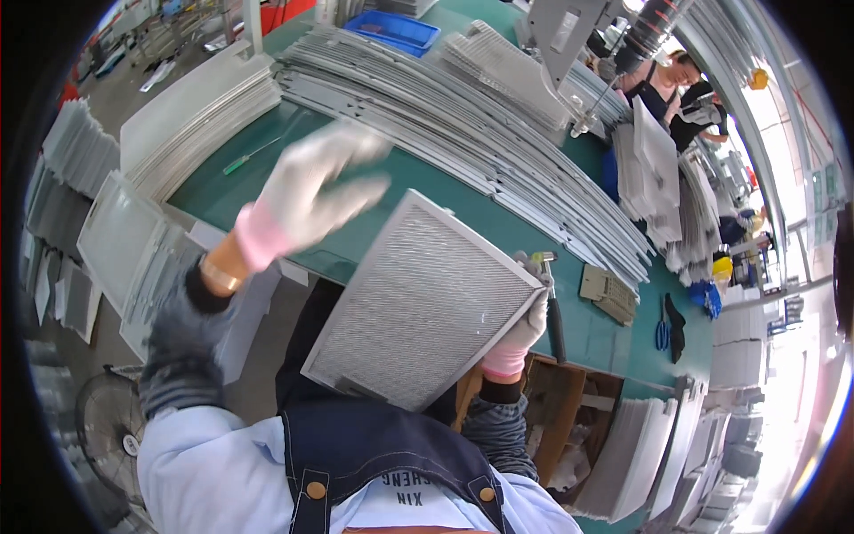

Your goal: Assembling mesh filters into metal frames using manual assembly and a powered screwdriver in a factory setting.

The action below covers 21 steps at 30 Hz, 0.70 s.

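Observation:
A framed metal mesh filter panel [425,303] is tilted in front of me, over the near edge of the green workbench. My right hand [525,325], in a white glove with a pink cuff, grips its right corner; part of the fingers is hidden behind the frame. Just beside that hand is a hammer [556,320] with a dark handle. My left hand [325,182], gloved the same way, is raised above the bench, apart from the panel's upper left edge. Its fingers are spread and smeared by motion, with nothing seen in them.
Long metal frame strips [480,133] lie in a stack across the bench [347,236]. A green screwdriver [251,157], a beige calculator-like box [608,294] and blue-handled scissors [663,334] lie on it. Panel stacks [200,120] stand left. Another person [658,89] works at far right.

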Tool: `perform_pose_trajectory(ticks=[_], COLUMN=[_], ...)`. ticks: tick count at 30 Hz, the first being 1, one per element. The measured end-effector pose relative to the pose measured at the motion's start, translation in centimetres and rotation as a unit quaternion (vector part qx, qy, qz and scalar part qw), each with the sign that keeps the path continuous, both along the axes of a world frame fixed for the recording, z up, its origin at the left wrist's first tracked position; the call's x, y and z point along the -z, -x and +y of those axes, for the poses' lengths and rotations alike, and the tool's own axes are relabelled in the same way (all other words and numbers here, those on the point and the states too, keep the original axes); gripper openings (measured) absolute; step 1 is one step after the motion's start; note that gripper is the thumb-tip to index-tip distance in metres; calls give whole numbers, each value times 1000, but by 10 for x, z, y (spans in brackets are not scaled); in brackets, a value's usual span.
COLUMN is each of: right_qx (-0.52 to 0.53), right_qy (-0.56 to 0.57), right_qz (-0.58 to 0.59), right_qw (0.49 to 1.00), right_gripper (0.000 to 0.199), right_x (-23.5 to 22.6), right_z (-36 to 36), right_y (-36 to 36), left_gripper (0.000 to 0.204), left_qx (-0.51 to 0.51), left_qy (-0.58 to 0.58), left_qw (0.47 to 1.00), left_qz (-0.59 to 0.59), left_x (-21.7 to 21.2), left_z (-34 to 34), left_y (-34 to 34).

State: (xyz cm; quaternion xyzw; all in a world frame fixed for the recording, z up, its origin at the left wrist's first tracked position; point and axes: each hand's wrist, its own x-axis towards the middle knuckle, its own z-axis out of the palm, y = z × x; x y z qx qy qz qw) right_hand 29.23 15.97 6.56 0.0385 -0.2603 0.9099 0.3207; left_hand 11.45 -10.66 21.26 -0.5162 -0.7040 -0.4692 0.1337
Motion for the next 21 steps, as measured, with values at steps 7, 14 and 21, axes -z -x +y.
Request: perform_pose_trajectory(ticks=[7,14,21], right_qx=[118,195,324], right_qy=[-54,-193,-263], right_qz=[-220,-139,-90], right_qw=[967,952,904], right_gripper=[39,11,13], right_x=[20,-94,-71], right_z=[69,73,-14], right_y=[11,67,41], left_gripper=[42,48,40], left_qx=[66,20,-164], left_qy=[270,-86,-131], left_qw=[747,898,975], left_qz=[-604,-432,76], left_x=[150,164,21], left_z=[-65,-56,59], left_y=[-99,76,51])
